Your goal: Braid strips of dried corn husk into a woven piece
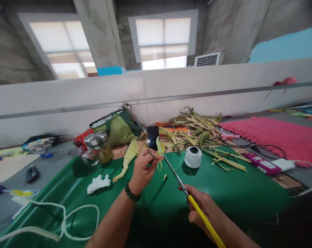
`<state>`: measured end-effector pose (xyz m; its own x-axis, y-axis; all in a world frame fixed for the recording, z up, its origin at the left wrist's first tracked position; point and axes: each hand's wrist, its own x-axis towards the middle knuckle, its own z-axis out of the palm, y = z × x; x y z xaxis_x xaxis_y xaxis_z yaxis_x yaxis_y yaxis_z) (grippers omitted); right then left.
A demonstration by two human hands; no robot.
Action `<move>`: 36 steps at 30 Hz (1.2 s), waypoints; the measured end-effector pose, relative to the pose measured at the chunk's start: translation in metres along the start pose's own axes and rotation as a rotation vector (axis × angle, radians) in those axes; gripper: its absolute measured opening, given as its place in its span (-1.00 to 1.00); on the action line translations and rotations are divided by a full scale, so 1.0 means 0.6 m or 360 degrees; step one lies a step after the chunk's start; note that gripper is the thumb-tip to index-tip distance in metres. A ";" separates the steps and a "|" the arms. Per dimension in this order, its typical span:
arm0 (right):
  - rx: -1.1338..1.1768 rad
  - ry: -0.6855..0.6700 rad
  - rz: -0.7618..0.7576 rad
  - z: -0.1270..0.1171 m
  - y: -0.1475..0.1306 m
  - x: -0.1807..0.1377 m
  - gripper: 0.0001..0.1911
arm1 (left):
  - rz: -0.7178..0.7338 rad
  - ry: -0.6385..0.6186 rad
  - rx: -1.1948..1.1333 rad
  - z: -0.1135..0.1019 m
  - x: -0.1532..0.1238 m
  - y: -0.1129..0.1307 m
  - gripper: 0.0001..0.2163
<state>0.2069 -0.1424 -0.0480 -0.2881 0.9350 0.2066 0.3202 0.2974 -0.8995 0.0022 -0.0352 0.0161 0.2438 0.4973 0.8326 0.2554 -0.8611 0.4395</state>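
Note:
In the middle of the view, my left hand [144, 168], wearing a dark green bead bracelet [131, 193], pinches a thin brownish stem. A pale yellow-green piece of husk [159, 146] stands just beyond its fingertips, with a narrow strip curling below. My right hand [201, 206] grips a long, slim metal tool with a yellow handle [204, 217]; seen nearly edge-on, its exact kind is unclear. The metal tip reaches the husk piece; whether it bites is too small to tell. Beneath lies a small yellow scrap [165, 177] on the green mat [223, 186].
A white thread spool [193, 157] and a phone [153, 136] stand beyond my hands. Dried husks [197, 125] pile up behind. Leftward are a husk leaf [130, 155], crumpled tissue [98, 184], a glass jar [100, 148], a green bag [120, 125] and a white cable [64, 217].

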 end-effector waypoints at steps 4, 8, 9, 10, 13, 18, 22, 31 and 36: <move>-0.0285 0.0130 -0.0076 0.002 -0.008 -0.002 -0.21 | 0.0222 0.0035 0.0075 -0.008 -0.003 0.005 -0.88; -0.0433 0.0181 -0.0148 0.007 -0.006 -0.002 -0.19 | 0.0305 0.0117 0.0185 -0.010 -0.005 0.012 -0.88; -0.0473 0.0203 -0.0164 0.008 -0.006 -0.001 -0.16 | 0.0304 0.0144 0.0196 -0.010 -0.005 0.013 -0.89; -0.0518 0.0227 -0.0174 0.010 -0.005 0.000 -0.15 | 0.0312 0.0164 0.0202 -0.010 -0.006 0.014 -0.89; -0.0668 0.0264 -0.0166 0.011 -0.005 0.003 -0.16 | 0.0375 0.0182 0.0195 -0.009 -0.006 0.013 -0.89; -0.0803 0.0348 -0.0253 0.012 0.002 0.004 -0.09 | 0.0467 0.0165 0.0221 -0.011 -0.008 0.011 -0.88; -0.0885 0.0389 -0.0337 0.012 0.005 0.004 -0.04 | 0.0504 0.0158 0.0254 -0.008 -0.011 0.012 -0.88; -0.1014 0.0478 -0.0442 0.008 0.006 0.003 -0.03 | 0.0521 0.0186 0.0287 -0.009 -0.014 0.014 -0.88; -0.0963 0.0493 -0.0424 0.003 0.001 0.005 -0.11 | 0.0512 0.0168 0.0351 -0.011 -0.013 0.015 -0.89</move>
<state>0.2044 -0.1399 -0.0487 -0.1857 0.8011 0.5690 0.7433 0.4933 -0.4519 -0.0035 -0.0475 0.0155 0.2498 0.1825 0.9509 0.3791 -0.9221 0.0774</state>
